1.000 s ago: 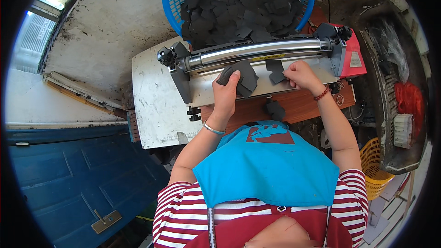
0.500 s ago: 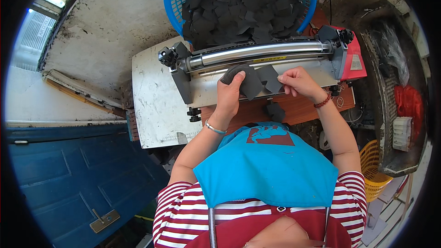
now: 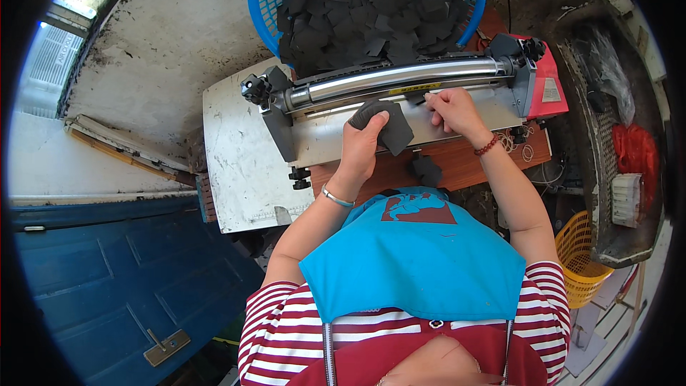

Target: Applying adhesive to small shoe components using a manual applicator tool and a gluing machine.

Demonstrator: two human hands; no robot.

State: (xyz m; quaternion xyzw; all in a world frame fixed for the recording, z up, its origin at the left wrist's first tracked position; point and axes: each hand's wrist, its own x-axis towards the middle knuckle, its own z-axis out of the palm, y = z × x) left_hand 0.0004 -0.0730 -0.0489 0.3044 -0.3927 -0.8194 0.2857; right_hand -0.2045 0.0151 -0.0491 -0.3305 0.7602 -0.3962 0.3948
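Sheet stack (image 3: 397, 129), one, in left hand (image 3: 359, 149)

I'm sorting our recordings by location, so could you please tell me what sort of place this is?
Probably a small workshop, judging by the roller machine and the blue basket heaped with dark pieces.

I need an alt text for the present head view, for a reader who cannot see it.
A person's left hand grips a stack of dark grey flat pieces while the right hand holds a single dark piece near the metal roller of a machine. Beyond it, a blue plastic basket is heaped with similar pieces.
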